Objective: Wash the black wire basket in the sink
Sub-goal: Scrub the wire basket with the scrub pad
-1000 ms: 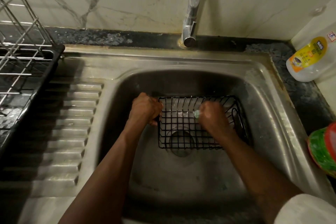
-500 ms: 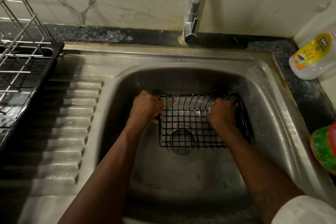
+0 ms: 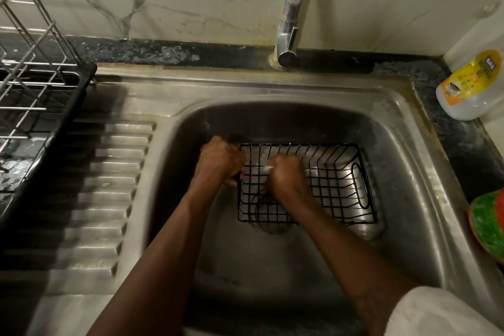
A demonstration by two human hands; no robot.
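- Scrubbing stage, by my reading: black wire basket (image 3: 341, 180) sits upright on the floor of the sink (image 3: 395, 106), over the drain (image 3: 272, 228), open side up.
- Left hand (image 3: 221, 161): fingers curled tight round the basket's left rim, bracing it.
- Right hand (image 3: 286, 176): fisted inside the basket near its left end. A small pale pad (image 3: 266, 169) shows at the knuckles and appears to be pinched there; it is too blurred to say what it is.
- Change: half a second ago the right hand was against the far right part of the basket, and a second ago it was near the middle. It now works beside the left hand. The left hand's hold and the basket's place are unchanged.
- Meaning: strokes are sweeping across the wires, so washing is mid-course and rinsing probably remains.
- Tap (image 3: 291, 8): no stream visible.
- Table, right: bottle (image 3: 474, 87) with a yellow label, lying against the wall.
- Table, left: dish rack (image 3: 32, 84) beside the draining board.
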